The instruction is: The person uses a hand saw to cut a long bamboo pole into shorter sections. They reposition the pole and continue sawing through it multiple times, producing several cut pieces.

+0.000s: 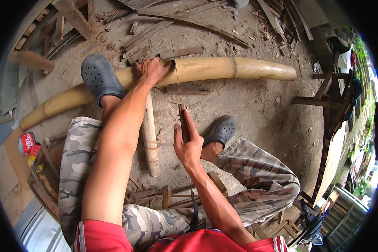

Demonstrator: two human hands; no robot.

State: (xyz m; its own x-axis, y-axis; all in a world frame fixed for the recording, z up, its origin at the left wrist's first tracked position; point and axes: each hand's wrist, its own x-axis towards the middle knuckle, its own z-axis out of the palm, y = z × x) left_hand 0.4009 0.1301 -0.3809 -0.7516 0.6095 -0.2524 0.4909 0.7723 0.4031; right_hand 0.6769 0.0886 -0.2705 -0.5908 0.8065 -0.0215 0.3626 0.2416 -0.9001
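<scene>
A long yellow bamboo pole (222,68) lies across the dirt floor. My left hand (152,69) presses down on it near its middle. My left foot in a grey clog (98,77) rests on the pole just left of that hand. My right hand (188,143) grips the wooden handle of a thin-bladed saw (177,80), whose blade stands on edge and runs up to the pole beside my left hand. A shorter, thinner bamboo piece (150,134) lies under the pole, pointing toward me. My right foot in a grey clog (221,130) stands on the ground.
Wood slats and bamboo strips (185,21) litter the dirt at the back. A red can (26,143) and a yellow can (34,156) stand at the left. Wooden frames (332,101) are at the right. Scrap wood (168,197) lies between my legs.
</scene>
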